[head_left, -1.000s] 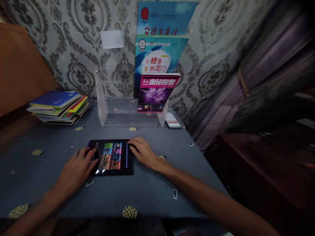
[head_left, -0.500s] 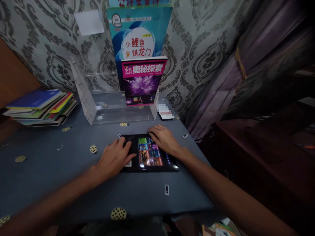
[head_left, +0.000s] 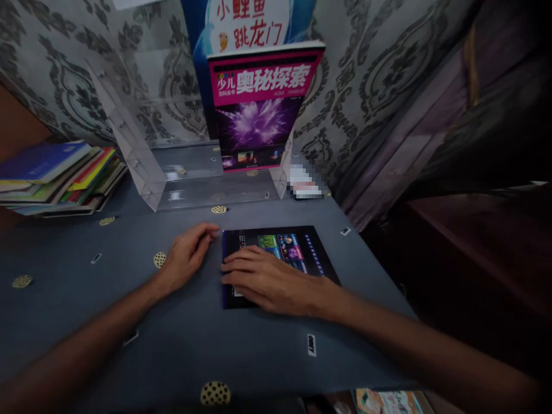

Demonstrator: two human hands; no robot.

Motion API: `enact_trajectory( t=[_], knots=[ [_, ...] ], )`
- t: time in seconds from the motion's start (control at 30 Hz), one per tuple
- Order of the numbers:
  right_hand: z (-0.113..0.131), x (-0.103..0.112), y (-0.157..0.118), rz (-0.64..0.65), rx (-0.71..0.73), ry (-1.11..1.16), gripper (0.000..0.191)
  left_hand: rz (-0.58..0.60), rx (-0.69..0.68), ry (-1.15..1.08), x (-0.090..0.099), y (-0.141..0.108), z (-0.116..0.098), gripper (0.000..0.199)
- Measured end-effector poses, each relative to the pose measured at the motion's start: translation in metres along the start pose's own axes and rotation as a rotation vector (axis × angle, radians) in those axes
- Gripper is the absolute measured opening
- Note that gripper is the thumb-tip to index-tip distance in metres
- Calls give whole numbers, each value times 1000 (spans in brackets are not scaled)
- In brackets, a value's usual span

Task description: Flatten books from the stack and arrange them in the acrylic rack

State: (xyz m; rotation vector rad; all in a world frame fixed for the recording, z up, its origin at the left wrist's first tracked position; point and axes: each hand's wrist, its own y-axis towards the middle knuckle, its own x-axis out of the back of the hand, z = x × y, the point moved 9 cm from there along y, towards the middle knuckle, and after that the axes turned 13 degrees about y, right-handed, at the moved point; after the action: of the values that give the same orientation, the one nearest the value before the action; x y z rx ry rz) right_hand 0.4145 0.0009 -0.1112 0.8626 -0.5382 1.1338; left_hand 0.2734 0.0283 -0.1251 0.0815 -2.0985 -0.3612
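A dark book with small colour pictures lies flat on the blue-grey tablecloth. My right hand rests palm down across its left and middle part, fingers stretched out over the left edge, covering some of the pictures. Just left of the book, my left hand is on the cloth, its fingers loosely bent and apart from the thumb, with nothing seen in it. Behind the book stands a clear rack, where a pink and purple book leans upright in front of a blue book.
A stack of books sits at the left back of the table. Beside the rack's right foot lies a partly blurred flat object. Behind is a patterned wall, with a curtain at the right. More books show below the table's front edge.
My right hand has moved from the book's top edge to its left part. My left hand has come off the book onto the cloth. The view has moved closer.
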Motion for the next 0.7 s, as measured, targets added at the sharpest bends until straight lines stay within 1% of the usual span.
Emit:
enact_trajectory(
  t=[0.03, 0.1, 0.27, 0.43, 0.6, 0.7],
  knots=[
    [0, -4, 3, 30, 3, -5, 26, -1, 20, -16, 0, 0, 2, 25],
    [-6, -6, 9, 36, -6, -14, 26, 12, 35, -20, -1, -2, 2, 25],
    [-35, 4, 18, -59, -36, -32, 27, 42, 20, -30, -6, -5, 0, 29],
    [-55, 11, 21, -90, -101, -54, 30, 24, 23, -41, -6, -5, 2, 29],
    [-58, 3, 18, -77, -83, -141, 31, 41, -36, -4, -6, -4, -3, 30],
    [-45, -4, 12, -59, -24, -164, 31, 49, -85, 33, -7, -4, -8, 32]
  ],
)
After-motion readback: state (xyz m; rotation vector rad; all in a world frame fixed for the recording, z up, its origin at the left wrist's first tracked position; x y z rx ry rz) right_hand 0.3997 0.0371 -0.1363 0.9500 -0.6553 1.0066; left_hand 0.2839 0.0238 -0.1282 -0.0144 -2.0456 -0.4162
